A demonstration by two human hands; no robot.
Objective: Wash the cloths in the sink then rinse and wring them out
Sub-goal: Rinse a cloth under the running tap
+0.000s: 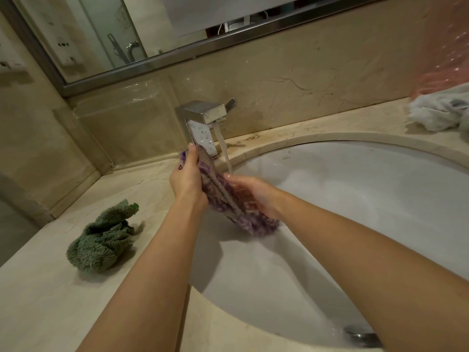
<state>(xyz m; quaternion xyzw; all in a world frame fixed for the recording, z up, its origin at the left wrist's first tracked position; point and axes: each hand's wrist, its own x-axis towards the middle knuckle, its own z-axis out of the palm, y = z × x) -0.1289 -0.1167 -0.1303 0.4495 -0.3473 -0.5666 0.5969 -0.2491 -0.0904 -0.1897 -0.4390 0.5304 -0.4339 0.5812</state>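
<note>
A purple and grey fluffy cloth is held between both hands over the left side of the white sink. My left hand grips its upper end, thumb up along the cloth. My right hand presses against the cloth's right side with fingers around it, blurred. Water runs in a stream from the chrome faucet down onto my right fingertips and the cloth. A green fluffy cloth lies crumpled on the counter to the left of the sink.
The beige marble counter wraps around the sink. A white bunched cloth lies on the counter at the far right, under something pink. A mirror hangs above the backsplash. The sink drain shows at the bottom.
</note>
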